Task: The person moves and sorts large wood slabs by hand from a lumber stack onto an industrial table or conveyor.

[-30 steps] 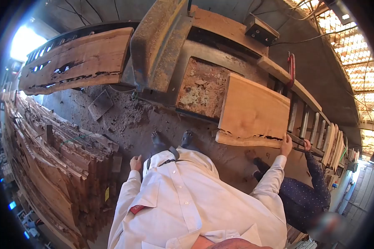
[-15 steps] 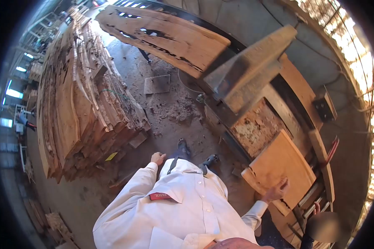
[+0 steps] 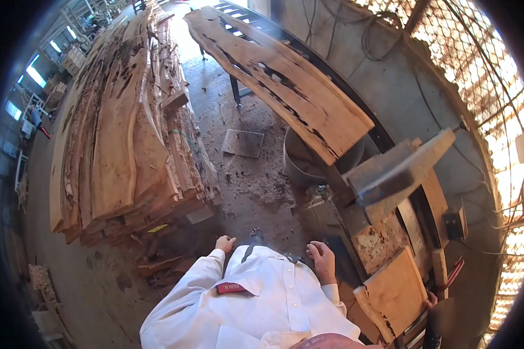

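My left hand (image 3: 225, 244) hangs by my left hip, its fingers curled in, with no object visible in it. In front of my right hip is my right hand (image 3: 322, 260), fingers loosely bent and a little apart, holding nothing. Nearest to it, on the right, lies a short wooden slab (image 3: 396, 294) with a dark, ragged edge, resting on the machine bed. Behind the slab is a machine bed section (image 3: 381, 243) covered in sawdust, with a metal machine head or guard (image 3: 404, 174) over it.
A tall stack of rough boards (image 3: 116, 168) stands to the left. A long live-edge slab (image 3: 285, 81) with dark holes extends beyond the machine, above a round metal tub (image 3: 300, 160). A flat plate (image 3: 243, 143) lies on the dusty floor. Another person's hand (image 3: 431, 299) is at the slab's right edge.
My right hand has left the short slab and moved back to my right hip. The camera view has shifted. My left hand stays by my hip.
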Tool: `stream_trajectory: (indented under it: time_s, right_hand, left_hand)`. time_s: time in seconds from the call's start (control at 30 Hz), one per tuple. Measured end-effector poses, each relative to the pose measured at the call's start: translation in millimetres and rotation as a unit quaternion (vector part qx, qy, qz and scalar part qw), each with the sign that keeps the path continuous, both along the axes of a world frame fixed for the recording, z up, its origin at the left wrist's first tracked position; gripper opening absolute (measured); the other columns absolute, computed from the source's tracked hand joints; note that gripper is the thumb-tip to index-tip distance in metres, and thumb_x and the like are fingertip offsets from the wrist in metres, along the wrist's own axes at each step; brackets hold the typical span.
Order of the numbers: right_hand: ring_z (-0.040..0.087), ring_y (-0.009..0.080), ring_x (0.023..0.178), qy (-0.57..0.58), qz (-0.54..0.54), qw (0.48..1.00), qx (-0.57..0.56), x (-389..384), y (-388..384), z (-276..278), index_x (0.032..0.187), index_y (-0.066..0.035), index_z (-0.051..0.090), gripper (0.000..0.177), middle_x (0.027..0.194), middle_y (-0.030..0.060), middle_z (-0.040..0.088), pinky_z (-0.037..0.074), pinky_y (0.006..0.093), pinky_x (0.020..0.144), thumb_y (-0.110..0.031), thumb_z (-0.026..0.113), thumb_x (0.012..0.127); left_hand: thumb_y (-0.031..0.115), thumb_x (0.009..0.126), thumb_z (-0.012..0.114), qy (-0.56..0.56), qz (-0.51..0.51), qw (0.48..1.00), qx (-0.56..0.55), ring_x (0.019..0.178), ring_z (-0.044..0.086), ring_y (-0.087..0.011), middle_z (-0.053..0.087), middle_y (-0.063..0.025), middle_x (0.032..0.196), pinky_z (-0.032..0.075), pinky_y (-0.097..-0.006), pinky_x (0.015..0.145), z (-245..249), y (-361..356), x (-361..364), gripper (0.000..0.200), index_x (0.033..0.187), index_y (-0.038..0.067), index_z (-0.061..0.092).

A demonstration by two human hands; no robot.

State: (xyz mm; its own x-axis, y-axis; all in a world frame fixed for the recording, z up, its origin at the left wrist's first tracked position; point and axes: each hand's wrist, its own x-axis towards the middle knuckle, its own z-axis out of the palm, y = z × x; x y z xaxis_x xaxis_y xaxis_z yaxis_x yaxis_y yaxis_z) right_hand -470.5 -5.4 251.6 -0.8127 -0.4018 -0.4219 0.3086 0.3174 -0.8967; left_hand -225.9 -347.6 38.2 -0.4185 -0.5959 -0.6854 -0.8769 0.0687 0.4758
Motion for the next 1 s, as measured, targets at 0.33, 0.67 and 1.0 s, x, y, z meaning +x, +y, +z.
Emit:
stream_trajectory:
  time_s: [0.33, 0.67, 1.0]
  right_hand:
    - [0.065, 0.0129, 0.097, 0.039, -0.060, 0.995, -0.063, -90, -156, -13, 0.129, 0.006, 0.060, 0.040, 0.112, 0.0083, 0.069, 0.054, 0.0278, 0.084, -0.023, 0.067, 0.101]
    - [0.056, 0.0334, 0.125, 0.381, -0.065, 0.912, 0.134, -153, -218, 22, 0.133, 0.005, 0.055, 0.050, 0.132, 0.0225, 0.059, 0.043, 0.0415, 0.108, -0.026, 0.071, 0.097]
    - [0.039, 0.0450, 0.141, 0.324, -0.270, 0.885, 0.196, -272, -243, -7, 0.148, 0.009, 0.035, 0.082, 0.150, 0.0325, 0.039, 0.031, 0.0485, 0.118, -0.038, 0.073, 0.093]
  left_hand:
    - [0.038, 0.096, 0.069, 0.190, 0.052, 0.980, 0.021, 0.065, 0.070, -0.0191, 0.073, -0.0106, 0.079, 0.057, -0.0338, 0.059, 23, -84, -82, 0.039, 0.097, -0.001, 0.070]
    - [0.042, 0.102, 0.059, 0.231, -0.071, 0.924, 0.296, 0.096, 0.070, -0.0199, 0.075, -0.0114, 0.106, 0.054, -0.0337, 0.085, 88, -140, -239, 0.046, 0.118, 0.000, 0.071]
    - [0.034, 0.103, 0.062, 0.247, 0.059, 0.937, 0.241, 0.089, 0.070, -0.0212, 0.071, -0.0113, 0.110, 0.058, -0.0375, 0.076, 89, -235, -306, 0.039, 0.124, 0.000, 0.064]
